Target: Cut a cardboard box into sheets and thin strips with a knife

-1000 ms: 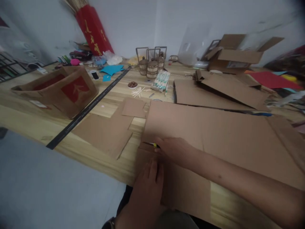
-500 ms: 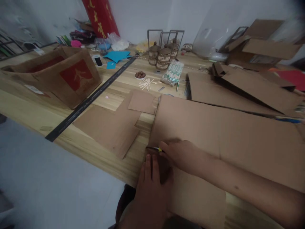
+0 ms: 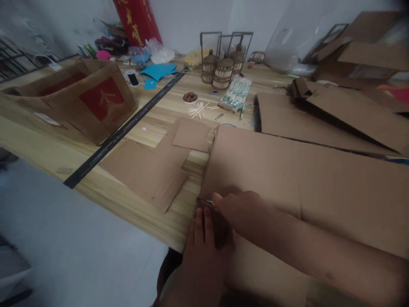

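A large brown cardboard sheet [image 3: 271, 166] lies on the table in front of me, its left edge near my hands. Pressed flat on it, with fingers stretched forward, is my left hand [image 3: 204, 247]. Just beyond those fingertips, my right hand [image 3: 243, 211] grips a utility knife [image 3: 213, 203]; only a bit of yellow and the blade show. The blade points left along a dark slit by the sheet's edge. Most of the knife is hidden inside my fist.
Cut cardboard pieces [image 3: 147, 170] lie to the left, beside a black strip [image 3: 124, 128] and a brown paper bag [image 3: 105, 102]. Farther back are small wooden sticks [image 3: 198, 110], a bowl of brown balls [image 3: 190, 97] and bamboo lanterns [image 3: 223, 74]. Folded cardboard [image 3: 345, 115] stands at right.
The view has shifted slightly, and my right forearm sits a little lower in it. Less of the knife's yellow part shows. My left hand stays pressed on the sheet.
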`<state>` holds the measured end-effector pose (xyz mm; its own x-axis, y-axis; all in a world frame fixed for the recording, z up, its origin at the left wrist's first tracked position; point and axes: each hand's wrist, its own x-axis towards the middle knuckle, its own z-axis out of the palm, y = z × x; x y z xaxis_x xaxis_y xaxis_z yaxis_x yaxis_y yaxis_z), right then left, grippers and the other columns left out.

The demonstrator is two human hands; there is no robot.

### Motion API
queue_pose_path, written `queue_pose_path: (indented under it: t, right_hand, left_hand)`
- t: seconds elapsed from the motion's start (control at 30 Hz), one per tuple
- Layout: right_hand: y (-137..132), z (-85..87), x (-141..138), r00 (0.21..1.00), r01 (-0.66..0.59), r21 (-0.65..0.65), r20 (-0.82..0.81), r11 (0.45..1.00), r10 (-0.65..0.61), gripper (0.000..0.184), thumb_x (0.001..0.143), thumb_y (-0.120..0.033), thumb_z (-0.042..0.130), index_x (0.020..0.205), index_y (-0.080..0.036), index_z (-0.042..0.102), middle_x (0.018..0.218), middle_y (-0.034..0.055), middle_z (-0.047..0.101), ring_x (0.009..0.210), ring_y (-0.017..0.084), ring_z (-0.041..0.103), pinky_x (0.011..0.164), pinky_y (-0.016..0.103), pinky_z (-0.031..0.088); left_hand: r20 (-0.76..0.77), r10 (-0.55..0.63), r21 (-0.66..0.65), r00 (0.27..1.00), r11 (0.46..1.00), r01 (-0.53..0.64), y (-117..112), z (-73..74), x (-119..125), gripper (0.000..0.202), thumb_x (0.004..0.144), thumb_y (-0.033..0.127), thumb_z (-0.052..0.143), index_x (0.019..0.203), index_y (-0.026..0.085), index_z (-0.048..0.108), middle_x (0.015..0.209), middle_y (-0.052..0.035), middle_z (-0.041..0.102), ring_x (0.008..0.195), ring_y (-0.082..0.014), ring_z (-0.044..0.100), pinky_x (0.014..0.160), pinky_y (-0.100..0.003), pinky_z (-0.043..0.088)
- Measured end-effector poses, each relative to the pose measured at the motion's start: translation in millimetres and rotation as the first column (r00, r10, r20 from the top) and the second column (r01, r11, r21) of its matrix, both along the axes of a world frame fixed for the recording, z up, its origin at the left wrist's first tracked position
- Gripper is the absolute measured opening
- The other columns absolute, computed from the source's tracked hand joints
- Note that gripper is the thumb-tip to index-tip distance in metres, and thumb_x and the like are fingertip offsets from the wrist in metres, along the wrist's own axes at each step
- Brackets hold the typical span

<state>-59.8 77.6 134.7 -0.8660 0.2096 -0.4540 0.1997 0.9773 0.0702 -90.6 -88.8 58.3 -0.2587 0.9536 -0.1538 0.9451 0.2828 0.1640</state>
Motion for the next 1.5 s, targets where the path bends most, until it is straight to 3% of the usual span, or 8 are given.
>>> queue_pose_path:
  t: [0.1, 0.3, 0.57, 0.83, 0.97, 1.2, 1.37, 1.5]
  right_hand:
    - [0.4, 1.5, -0.3, 1.000, -0.017, -0.009, -0.004, 1.000, 0.017, 0.023, 0.080, -0.004, 0.060, 0.098, -0.017, 0.064, 0.073, 0.0063, 0.072, 0.061, 0.022, 0.073, 0.043, 0.021, 0.039]
    - [3.8, 2.4, -0.7, 0.999, -0.034, -0.025, 0.011, 0.999, 0.034, 0.021, 0.080, -0.008, 0.063, 0.099, -0.018, 0.064, 0.067, 0.0039, 0.070, 0.058, 0.023, 0.072, 0.041, 0.022, 0.039]
    - [1.6, 7.2, 7.6, 0.999, 0.007, 0.006, 0.052, 1.000, -0.007, 0.024, 0.084, -0.004, 0.056, 0.103, -0.018, 0.062, 0.076, 0.0078, 0.074, 0.067, 0.024, 0.076, 0.045, 0.020, 0.044]
    - [4.3, 5.6, 14.5, 0.999, 0.007, 0.005, 0.038, 1.000, -0.007, 0.022, 0.086, -0.006, 0.055, 0.103, -0.019, 0.062, 0.076, 0.0066, 0.075, 0.066, 0.023, 0.075, 0.044, 0.021, 0.042]
    - [6.8, 6.4, 22.2, 0.999, -0.018, 0.034, 0.041, 0.999, 0.017, 0.032, 0.080, 0.000, 0.055, 0.104, -0.019, 0.062, 0.076, 0.0063, 0.075, 0.065, 0.024, 0.075, 0.043, 0.021, 0.042]
    - [7.6, 4.7, 38.0, 1.000, 0.006, 0.087, 0.013, 0.996, -0.007, 0.031, 0.079, 0.001, 0.054, 0.101, -0.019, 0.062, 0.071, 0.0046, 0.072, 0.061, 0.023, 0.074, 0.042, 0.021, 0.039]
    - [9.2, 6.5, 40.2, 0.999, -0.008, 0.074, 0.040, 0.997, 0.005, 0.035, 0.079, 0.003, 0.052, 0.103, -0.020, 0.063, 0.071, 0.0047, 0.073, 0.062, 0.023, 0.074, 0.042, 0.022, 0.040]
    - [11.7, 14.2, 41.6, 0.994, 0.009, 0.063, 0.110, 0.998, -0.016, 0.035, 0.081, 0.002, 0.052, 0.107, -0.020, 0.063, 0.076, 0.0057, 0.074, 0.066, 0.023, 0.075, 0.045, 0.022, 0.043]
  left_hand:
    - [-0.006, -0.005, 0.026, 1.000, 1.000, 0.006, -1.5, 0.4, 0.0, 0.069, 0.089, 0.030, 0.069, 0.150, 0.041, 0.039, 0.156, -0.0162, 0.041, 0.142, -0.0428, 0.037, 0.103, -0.062, 0.047]
    - [0.029, -0.033, -0.023, 0.999, 0.999, 0.034, -3.7, 1.8, -1.4, 0.084, 0.075, 0.041, 0.081, 0.149, 0.036, 0.041, 0.159, -0.0179, 0.037, 0.143, -0.0458, 0.034, 0.105, -0.064, 0.044]
    - [0.003, -0.001, -0.015, 1.000, 1.000, 0.001, -6.3, -1.6, -0.6, 0.078, 0.080, 0.041, 0.077, 0.149, 0.035, 0.042, 0.157, -0.0180, 0.039, 0.140, -0.0422, 0.042, 0.105, -0.058, 0.047]
    - [0.052, -0.011, -0.085, 0.999, 0.996, 0.016, -7.9, 6.4, -4.6, 0.091, 0.074, 0.053, 0.078, 0.152, 0.033, 0.036, 0.161, -0.0161, 0.034, 0.144, -0.0428, 0.035, 0.106, -0.059, 0.045]
    - [0.093, -0.030, -0.118, 0.995, 0.992, 0.041, -5.6, 12.4, -6.6, 0.095, 0.068, 0.049, 0.083, 0.151, 0.037, 0.037, 0.162, -0.0154, 0.030, 0.146, -0.0444, 0.030, 0.107, -0.058, 0.044]
    - [0.072, 0.001, -0.142, 0.997, 0.990, 0.009, -0.2, 27.7, -3.8, 0.094, 0.066, 0.040, 0.087, 0.148, 0.039, 0.041, 0.164, -0.0154, 0.027, 0.147, -0.0457, 0.024, 0.107, -0.061, 0.042]
    - [0.086, 0.004, -0.178, 0.996, 0.984, 0.012, 1.3, 30.1, -5.7, 0.097, 0.064, 0.038, 0.089, 0.148, 0.040, 0.041, 0.165, -0.0153, 0.024, 0.147, -0.0458, 0.023, 0.108, -0.061, 0.041]
    - [0.147, 0.014, -0.245, 0.989, 0.969, 0.023, 3.8, 30.3, -8.3, 0.101, 0.060, 0.042, 0.091, 0.149, 0.036, 0.043, 0.163, -0.0217, 0.021, 0.147, -0.0488, 0.019, 0.109, -0.063, 0.038]
